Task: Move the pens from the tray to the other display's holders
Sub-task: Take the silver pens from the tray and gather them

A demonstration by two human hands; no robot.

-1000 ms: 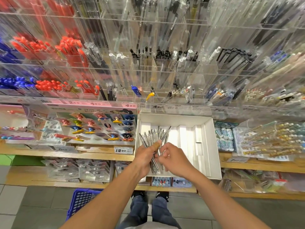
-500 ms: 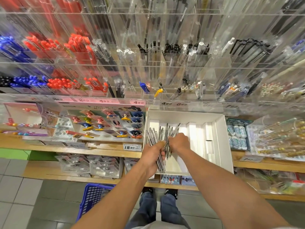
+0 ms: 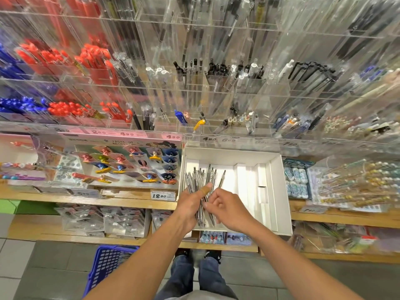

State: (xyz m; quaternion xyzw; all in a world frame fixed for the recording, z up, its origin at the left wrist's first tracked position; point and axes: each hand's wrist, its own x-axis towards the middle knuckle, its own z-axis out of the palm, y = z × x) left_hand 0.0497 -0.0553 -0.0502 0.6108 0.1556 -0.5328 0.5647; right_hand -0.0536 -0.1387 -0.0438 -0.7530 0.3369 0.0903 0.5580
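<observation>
Pens (image 3: 200, 187) bunched in left hand (image 3: 190, 207) over white tray (image 3: 279, 191); right hand (image 3: 227, 210) at 3 o'clock, fingers curled, pinching one.

Price tags in front of me, mostly readable.
On the acrylic display's price strip (image 3: 151, 135) at my twelve o'clock: "2.00", "4.90", "4.90", "4.90", "6.00", "7.90". On the shelf-edge tag (image 3: 162, 195) at ten o'clock: "12.90". The card display header (image 3: 121, 142) reads "TASTE OF", the rest blurred.

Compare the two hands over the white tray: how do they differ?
The left hand has its grip closed around a bundle of silver pens; the right hand only fingers pens in that bundle. The left thumb wears a tan bandage; the right shows none. Both hover over the white tray.
</observation>
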